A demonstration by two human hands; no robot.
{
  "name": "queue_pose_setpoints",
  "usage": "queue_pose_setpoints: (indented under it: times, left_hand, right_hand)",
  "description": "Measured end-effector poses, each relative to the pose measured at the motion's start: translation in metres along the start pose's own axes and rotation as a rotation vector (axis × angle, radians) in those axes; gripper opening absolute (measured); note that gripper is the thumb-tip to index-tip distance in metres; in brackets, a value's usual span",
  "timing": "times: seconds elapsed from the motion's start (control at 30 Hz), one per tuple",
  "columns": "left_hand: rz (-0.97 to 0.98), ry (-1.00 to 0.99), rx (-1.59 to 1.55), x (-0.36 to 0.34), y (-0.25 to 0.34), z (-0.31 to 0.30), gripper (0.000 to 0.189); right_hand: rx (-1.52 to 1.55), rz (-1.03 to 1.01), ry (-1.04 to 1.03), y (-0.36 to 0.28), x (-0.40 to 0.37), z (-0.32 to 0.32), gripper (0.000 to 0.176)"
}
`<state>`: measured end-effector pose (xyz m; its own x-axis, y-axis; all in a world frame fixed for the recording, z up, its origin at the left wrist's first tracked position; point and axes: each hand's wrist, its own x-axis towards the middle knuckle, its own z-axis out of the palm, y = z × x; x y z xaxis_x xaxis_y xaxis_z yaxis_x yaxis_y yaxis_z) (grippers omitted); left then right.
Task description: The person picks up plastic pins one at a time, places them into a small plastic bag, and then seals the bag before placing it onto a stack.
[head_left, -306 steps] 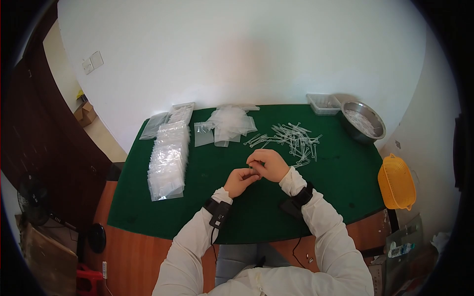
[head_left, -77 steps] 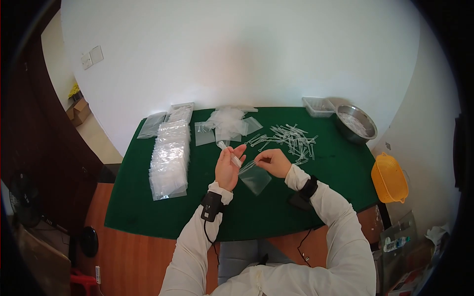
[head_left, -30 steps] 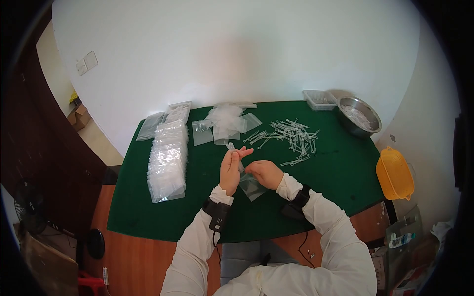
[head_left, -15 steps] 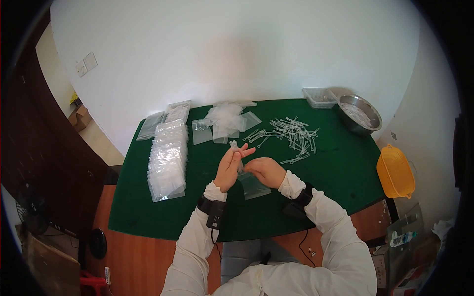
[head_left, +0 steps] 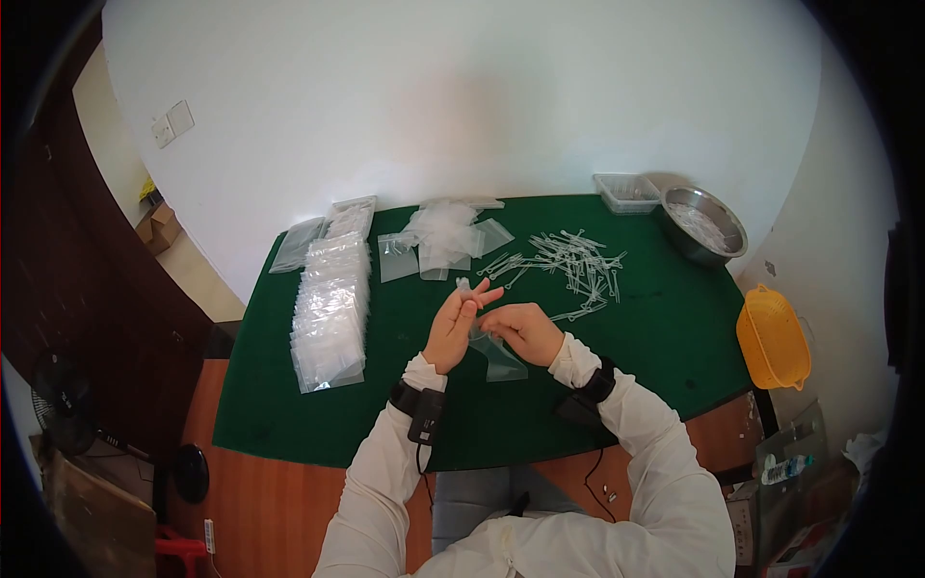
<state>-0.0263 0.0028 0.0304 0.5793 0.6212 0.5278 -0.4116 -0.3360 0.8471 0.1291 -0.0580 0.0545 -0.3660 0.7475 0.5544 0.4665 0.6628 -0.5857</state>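
My left hand [head_left: 453, 328] is closed on clear plastic items, whose tips stick up past the thumb; two of its fingers point to the right. Close beside it, my right hand [head_left: 523, 330] pinches the upper part of a clear plastic bag [head_left: 504, 364], which hangs below the fingers over the green table. Behind my hands lies a loose heap of clear bags [head_left: 443, 236]. Clear looped plastic sticks [head_left: 578, 265] are scattered to the right of that heap. A long overlapping row of bags [head_left: 330, 313] lies on the left.
A clear plastic tray [head_left: 627, 194] and a metal bowl [head_left: 701, 225] with clear items inside stand at the back right. A yellow basket [head_left: 773, 337] is at the table's right edge. The green tabletop [head_left: 385, 429] ends just in front of my body.
My right hand has moved slightly up, and the hanging bag looks narrower and more folded. My left hand keeps nearly the same pose.
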Motion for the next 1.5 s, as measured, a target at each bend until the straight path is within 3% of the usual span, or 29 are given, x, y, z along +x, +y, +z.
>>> queue_pose_setpoints:
  times: [0.07,0.23,0.33,0.6,0.73,0.93,1.17,1.3,1.5]
  left_hand:
    - [0.004,0.062,-0.047,0.000,0.000,-0.002,0.027]
    - [-0.079,0.075,-0.200,-0.001,0.005,0.001,0.026]
    - [-0.151,0.014,-0.404,-0.002,0.002,0.007,0.025]
    - [-0.248,0.066,-0.212,-0.004,-0.001,0.012,0.024]
    - [-0.352,0.102,-0.259,-0.005,-0.002,0.004,0.021]
    - [-0.217,0.070,-0.025,-0.003,0.004,0.005,0.020]
    - [-0.182,0.028,0.056,-0.005,-0.001,0.000,0.038]
    - [-0.092,0.132,0.109,-0.004,0.004,0.009,0.044]
    - [0.021,0.037,0.413,-0.004,0.001,-0.001,0.052]
  right_hand:
    - [0.154,0.123,0.014,0.002,-0.001,0.002,0.007]
    - [0.237,0.081,0.024,0.001,0.000,0.003,0.010]
    - [0.139,0.099,0.030,0.000,0.000,-0.002,0.011]
    - [0.165,0.170,0.272,0.004,0.001,-0.003,0.012]
    - [0.170,0.210,0.313,0.009,0.000,-0.004,0.014]
    - [0.219,0.199,0.305,0.016,-0.001,-0.005,0.015]
    - [0.157,0.177,0.299,0.017,-0.002,-0.009,0.016]
    - [0.088,0.147,0.281,0.018,-0.002,-0.010,0.016]
    - [0.066,0.160,0.247,0.028,-0.005,-0.011,0.017]
